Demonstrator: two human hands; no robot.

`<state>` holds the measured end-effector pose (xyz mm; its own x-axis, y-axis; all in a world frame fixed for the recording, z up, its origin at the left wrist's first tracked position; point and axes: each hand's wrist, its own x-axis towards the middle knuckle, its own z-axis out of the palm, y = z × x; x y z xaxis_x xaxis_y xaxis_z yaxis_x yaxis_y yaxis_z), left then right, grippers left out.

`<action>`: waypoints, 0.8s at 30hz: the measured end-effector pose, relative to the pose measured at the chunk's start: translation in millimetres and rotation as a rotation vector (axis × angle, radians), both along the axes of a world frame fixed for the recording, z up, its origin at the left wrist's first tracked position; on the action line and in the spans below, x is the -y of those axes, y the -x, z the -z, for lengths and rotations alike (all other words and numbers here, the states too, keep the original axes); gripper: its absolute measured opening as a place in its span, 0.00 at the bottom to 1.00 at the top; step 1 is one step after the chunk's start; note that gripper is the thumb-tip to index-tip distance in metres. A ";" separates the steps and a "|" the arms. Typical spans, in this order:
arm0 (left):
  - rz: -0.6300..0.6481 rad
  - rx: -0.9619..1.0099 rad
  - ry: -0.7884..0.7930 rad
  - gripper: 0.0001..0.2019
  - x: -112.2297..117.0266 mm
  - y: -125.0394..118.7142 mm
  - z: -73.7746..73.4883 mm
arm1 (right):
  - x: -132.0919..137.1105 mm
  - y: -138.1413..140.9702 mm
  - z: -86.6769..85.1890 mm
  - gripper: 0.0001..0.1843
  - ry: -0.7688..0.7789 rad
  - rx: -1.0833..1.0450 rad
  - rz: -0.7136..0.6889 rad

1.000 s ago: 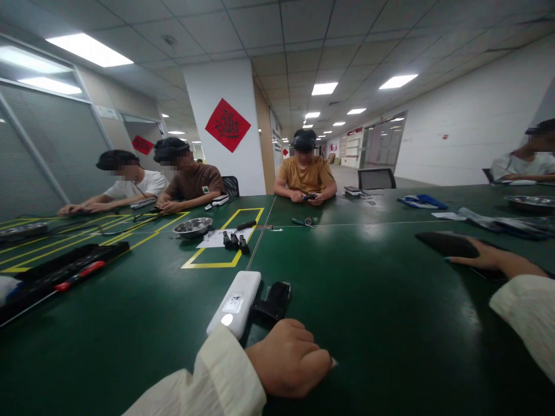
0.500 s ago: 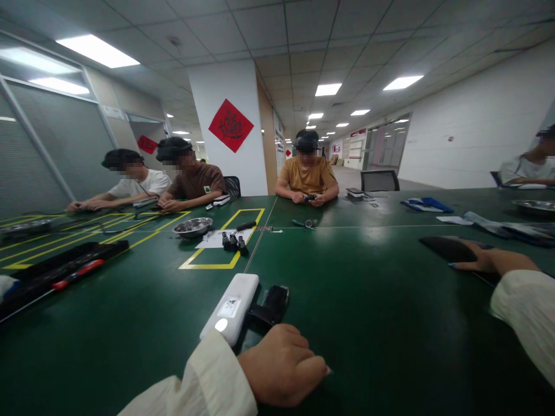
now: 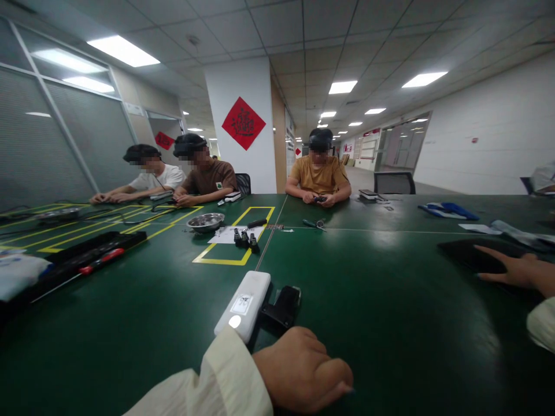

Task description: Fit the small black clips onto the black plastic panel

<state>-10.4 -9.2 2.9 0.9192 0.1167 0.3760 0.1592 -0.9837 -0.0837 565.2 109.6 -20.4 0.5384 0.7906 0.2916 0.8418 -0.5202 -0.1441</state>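
My left hand (image 3: 306, 370) rests low in the middle of the head view, its fingers curled in. Whether anything is inside it is hidden. Just beyond its knuckles lies a black clamp-like part (image 3: 282, 307), next to a white oblong device (image 3: 243, 306) with a square label. At the right edge, my right hand (image 3: 515, 270) is stretched over a flat black pad or pouch (image 3: 468, 253). Its fingers are spread and hold nothing; I cannot tell if they press on it.
On the green table (image 3: 368, 323) are small black cylinders (image 3: 246, 240), a metal bowl (image 3: 205, 222), pliers (image 3: 313, 224), and a black tray (image 3: 108, 245) with a red-handled screwdriver (image 3: 102, 261). Blue items (image 3: 448, 211) and plastic bags (image 3: 518, 234) lie right. Several people sit around the table.
The view has turned slightly left, so things shift rightward in it. My right hand's fingers have spread apart over the black pad or pouch. My left hand stays curled beside the black part.
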 end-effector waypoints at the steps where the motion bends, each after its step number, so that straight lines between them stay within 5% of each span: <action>1: -0.009 0.002 -0.002 0.06 0.3 -0.1 -0.1 | 2.9 10.4 -5.9 0.37 0.116 -0.026 0.003; 3: -0.016 0.013 -0.005 0.06 0.8 -0.1 -1.0 | 10.2 39.7 -19.8 0.41 0.250 -0.020 0.010; 11: 0.029 0.033 -0.071 0.06 1.4 0.6 -1.0 | 39.3 215.9 -63.7 0.43 0.192 0.159 -0.167; 17: 0.092 0.082 -0.076 0.08 2.2 0.5 -1.0 | 56.8 330.7 -68.5 0.47 0.365 0.086 -0.397; 24: 0.067 0.090 -0.028 0.10 2.8 1.5 -3.5 | 68.0 420.3 -61.5 0.51 0.401 0.145 -0.565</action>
